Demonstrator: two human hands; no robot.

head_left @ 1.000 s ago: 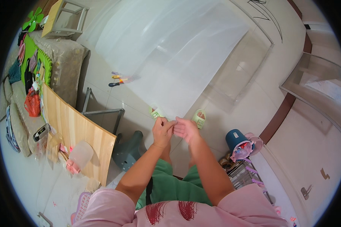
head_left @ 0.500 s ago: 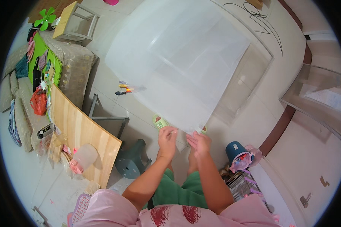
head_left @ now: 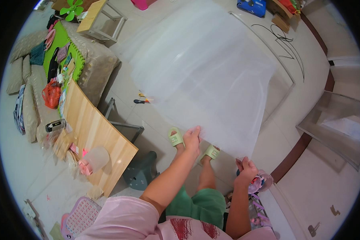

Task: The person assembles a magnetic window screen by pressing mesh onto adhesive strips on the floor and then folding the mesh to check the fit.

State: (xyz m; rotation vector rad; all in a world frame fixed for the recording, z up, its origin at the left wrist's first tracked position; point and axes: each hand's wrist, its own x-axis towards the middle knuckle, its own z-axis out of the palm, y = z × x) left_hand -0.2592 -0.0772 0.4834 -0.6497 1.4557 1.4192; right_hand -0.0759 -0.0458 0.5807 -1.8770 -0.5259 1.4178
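Note:
A large, sheer white sheet [head_left: 204, 76] spreads over the floor in front of me, its near edge lifted. My left hand [head_left: 193, 139] pinches that edge near the middle. At the sheet's near right corner, the fingers of my right hand [head_left: 247, 169] are closed on it. Whether it is mesh or plastic film I cannot tell. Beyond its right side runs a thin grey frame [head_left: 264, 44], partly covered by the sheet. Beside the sheet's left edge lie a black-handled tool [head_left: 141, 101] and a yellow-handled one [head_left: 141, 94], probably screwdrivers.
To the left are a wooden board [head_left: 96, 132] on a metal stand, a dark green stool [head_left: 140, 172] and a sofa [head_left: 32, 96] with clothes. A framed panel [head_left: 332, 124] leans at the right wall. Black cord [head_left: 286, 42] lies on the floor. A bucket [head_left: 264, 182] stands beside my right hand.
My hands have moved apart, the right one outward to the right with the sheet's corner. The sheet has shifted and billowed, and the view has turned slightly.

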